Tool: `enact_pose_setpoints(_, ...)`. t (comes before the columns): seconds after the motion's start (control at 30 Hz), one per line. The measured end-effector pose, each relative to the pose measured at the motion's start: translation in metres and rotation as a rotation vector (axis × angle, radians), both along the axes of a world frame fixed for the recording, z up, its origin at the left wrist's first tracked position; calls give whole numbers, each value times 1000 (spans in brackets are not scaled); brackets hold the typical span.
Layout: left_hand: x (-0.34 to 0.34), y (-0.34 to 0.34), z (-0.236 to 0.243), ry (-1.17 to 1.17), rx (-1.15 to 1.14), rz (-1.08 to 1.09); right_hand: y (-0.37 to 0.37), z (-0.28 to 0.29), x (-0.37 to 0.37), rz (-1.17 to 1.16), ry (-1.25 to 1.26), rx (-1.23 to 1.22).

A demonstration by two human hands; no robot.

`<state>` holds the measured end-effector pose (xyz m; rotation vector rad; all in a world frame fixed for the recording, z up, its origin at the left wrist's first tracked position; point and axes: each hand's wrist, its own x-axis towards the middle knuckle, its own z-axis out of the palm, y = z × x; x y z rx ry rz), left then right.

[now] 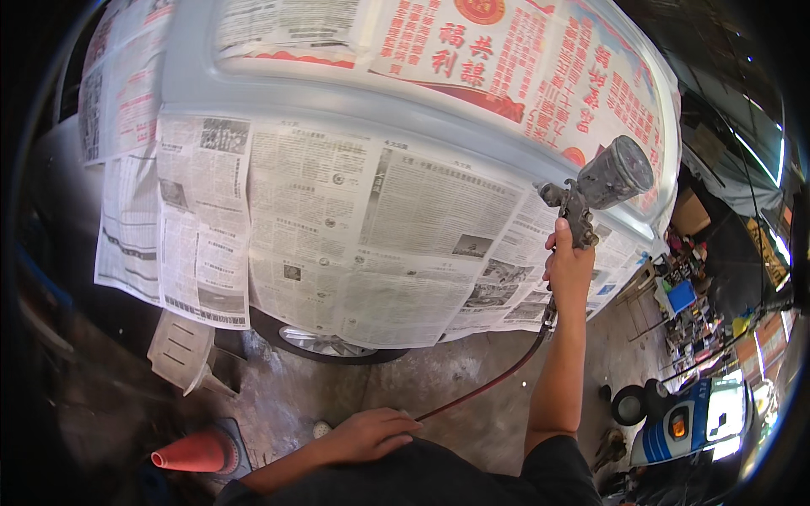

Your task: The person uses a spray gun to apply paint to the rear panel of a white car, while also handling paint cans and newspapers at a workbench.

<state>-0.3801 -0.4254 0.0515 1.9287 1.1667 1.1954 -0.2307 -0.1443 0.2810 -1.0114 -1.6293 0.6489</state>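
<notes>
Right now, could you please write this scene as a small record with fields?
right hand: holds dark metal spray gun with grey round cup
left hand: beside thin red flexible hose; contact unclear
large grey vehicle: body partly covered with printed newspaper sheets
grey floor, left side: red-orange cone, pale slotted plastic stool

Red-orange traffic cone [190, 453] near pale plastic stool [180, 347]; dark tires [628, 418] beside blue-and-white vehicle [699, 413]; blue container [681, 295] amid clutter [685, 336].
</notes>
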Motion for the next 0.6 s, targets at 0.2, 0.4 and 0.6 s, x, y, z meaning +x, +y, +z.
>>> enact_pose_setpoints(0.2,-8,-10,3,-42,19,50,-11,5,-37,75,-50,7)
enact_pose_setpoints(0.4,-20,-15,-2,-42,19,99,-18,3,-72,191,-44,0)
enact_pose_setpoints(0.6,-33,-25,-2,-37,12,145,-28,2,-107,265,-39,37)
